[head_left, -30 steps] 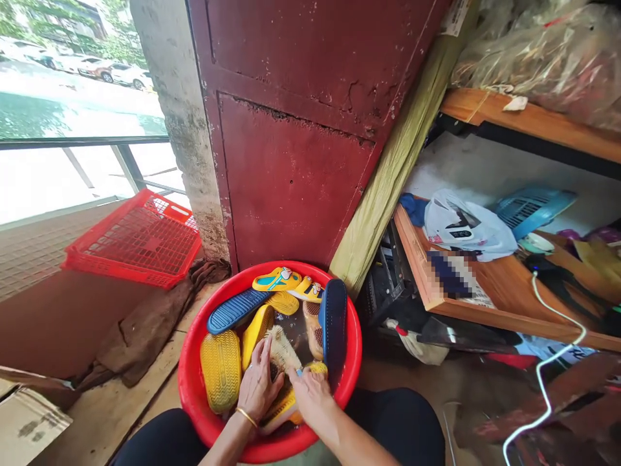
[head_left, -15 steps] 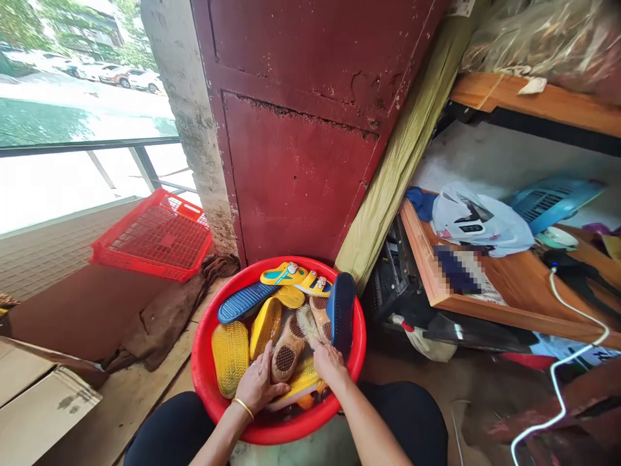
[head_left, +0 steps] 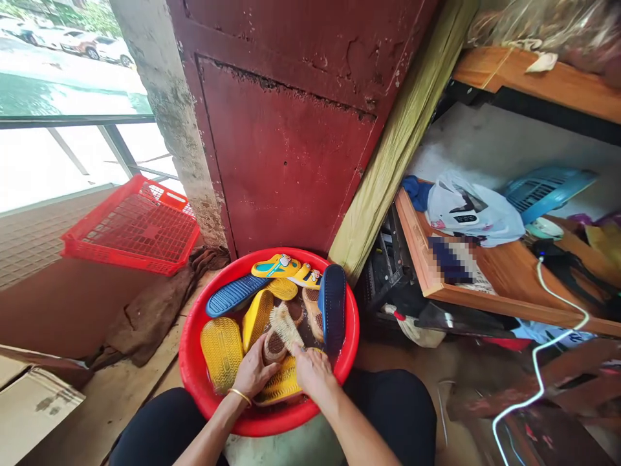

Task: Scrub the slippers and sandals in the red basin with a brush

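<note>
A red basin [head_left: 194, 395] stands between my knees, filled with water and several shoes. My left hand [head_left: 253, 369] grips the near end of a tan shoe [head_left: 272, 348] that lies with its brown textured sole up. In my right hand [head_left: 313, 372] is a pale-bristled scrub brush [head_left: 285, 325], its bristles over that shoe. Below both hands a yellow slipper [head_left: 284, 385] lies sole up, partly covered by them. Further yellow slippers [head_left: 221, 353], blue slippers [head_left: 334, 310] and another tan shoe [head_left: 313, 314] surround the pair of hands.
Behind the basin stands a dark red door [head_left: 286, 162]. A red plastic crate [head_left: 130, 226] sits to the left, above a cardboard box [head_left: 39, 408]. On the right a wooden shelf [head_left: 509, 304] holds a white plastic bag [head_left: 473, 210] and a blue basket [head_left: 546, 191]. A white cable [head_left: 536, 362] hangs down.
The brush in my right hand has moved left, from beside the tan shoe to over its sole. My left hand stays at the shoe. The whole view has shifted slightly.
</note>
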